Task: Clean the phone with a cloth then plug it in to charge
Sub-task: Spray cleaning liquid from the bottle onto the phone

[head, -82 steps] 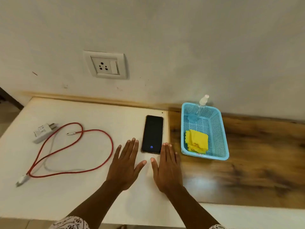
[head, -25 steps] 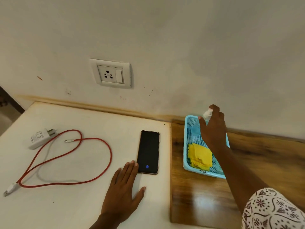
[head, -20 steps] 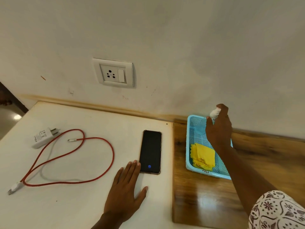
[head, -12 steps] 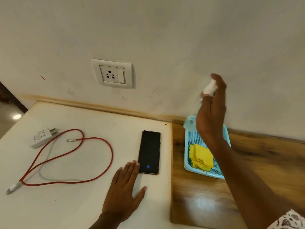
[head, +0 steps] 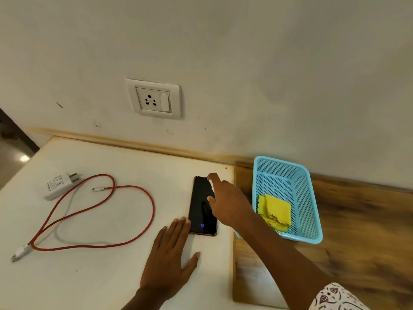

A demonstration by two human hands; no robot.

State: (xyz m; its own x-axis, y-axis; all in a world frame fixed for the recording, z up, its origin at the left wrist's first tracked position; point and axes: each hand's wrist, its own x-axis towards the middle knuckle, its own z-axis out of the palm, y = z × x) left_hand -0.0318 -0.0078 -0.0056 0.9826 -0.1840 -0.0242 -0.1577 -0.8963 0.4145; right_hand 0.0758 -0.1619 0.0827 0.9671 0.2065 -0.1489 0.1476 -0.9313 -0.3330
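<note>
The phone (head: 203, 206) lies face-up on the white bench (head: 89, 276), just left of the blue basket (head: 312, 211) holding the yellow cloth (head: 276, 210). Its glass looks slick and breakable, so grip its edges. Left hand (head: 167, 262) lies flat and spread beside it; right hand (head: 225, 202) hovers above, loosely curled, contents hidden.

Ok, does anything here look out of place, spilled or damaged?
Nothing spilled or broken. Only the wall looks worn: a yellow-brown stain runs along the table's back edge, with small scuffs below the socket. The phone, charger, red cable and the cloth in its basket lie tidy.
</note>
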